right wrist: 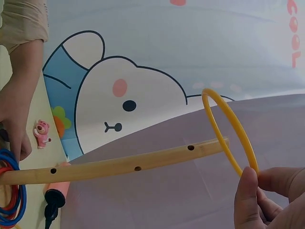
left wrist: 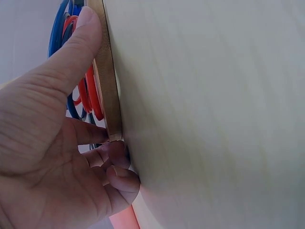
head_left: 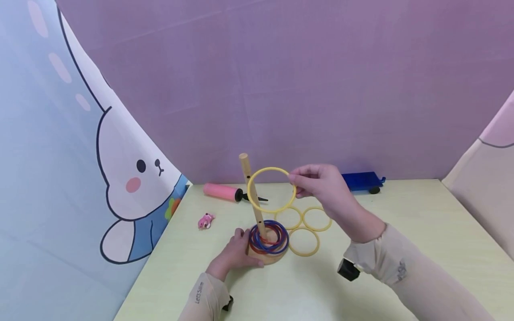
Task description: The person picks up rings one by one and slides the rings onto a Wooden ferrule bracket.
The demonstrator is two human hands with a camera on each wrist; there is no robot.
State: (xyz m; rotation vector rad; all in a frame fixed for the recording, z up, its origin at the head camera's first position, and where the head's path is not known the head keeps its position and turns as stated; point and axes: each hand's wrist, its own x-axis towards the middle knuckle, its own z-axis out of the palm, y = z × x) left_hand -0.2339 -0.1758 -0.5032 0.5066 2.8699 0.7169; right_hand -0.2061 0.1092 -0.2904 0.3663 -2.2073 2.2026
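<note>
Left hand steadies the peg stand; right hand holds a yellow ring at the peg top.

The left hand (head_left: 234, 252) rests on the tabletop (head_left: 321, 290), fingers (left wrist: 78, 45) curled against the wooden base (left wrist: 107, 81), seemingly bracing it under the red and blue rings (head_left: 268, 237). The wooden peg (head_left: 250, 194) leans slightly. The right hand (head_left: 325, 187) pinches the yellow ring (head_left: 271, 190) between thumb and fingertips, just beside the peg's tip, not yet over it.

Yellow ring (head_left: 271, 190) upright in air beside wooden peg (head_left: 250, 195) top
</note>
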